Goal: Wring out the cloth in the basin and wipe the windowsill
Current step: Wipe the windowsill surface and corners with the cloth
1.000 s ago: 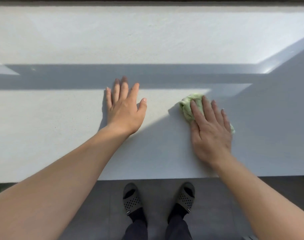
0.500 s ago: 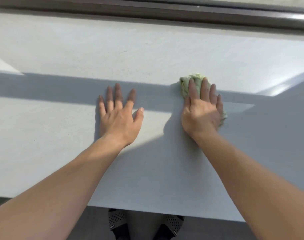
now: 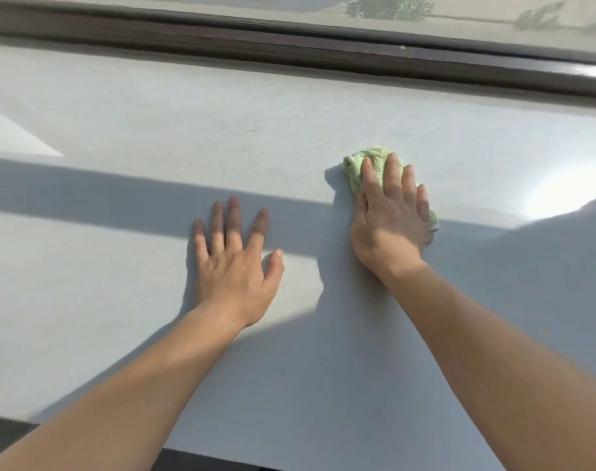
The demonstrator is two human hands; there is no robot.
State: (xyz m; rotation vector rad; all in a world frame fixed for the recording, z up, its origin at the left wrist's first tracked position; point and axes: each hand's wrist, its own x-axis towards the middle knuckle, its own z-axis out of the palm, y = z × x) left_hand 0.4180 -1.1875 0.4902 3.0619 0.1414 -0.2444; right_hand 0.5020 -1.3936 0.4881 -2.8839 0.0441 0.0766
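A wide white windowsill fills the head view. On it, right of centre, lies a bunched light green cloth. My right hand presses flat on the cloth with straight fingers, covering most of it; the cloth shows beyond the fingertips and at the hand's right side. My left hand rests flat on the bare sill to the left, fingers spread, its fingertips in a band of shadow. The basin is out of view.
A dark brown window frame runs along the sill's far edge, with glass above it. The sill's near edge crosses the bottom of the view, dark floor below. Sun and shadow bands cross the surface.
My right hand has pushed the cloth away from me, toward the window frame. My left hand stays flat in place. The view has tilted up, hiding my feet.
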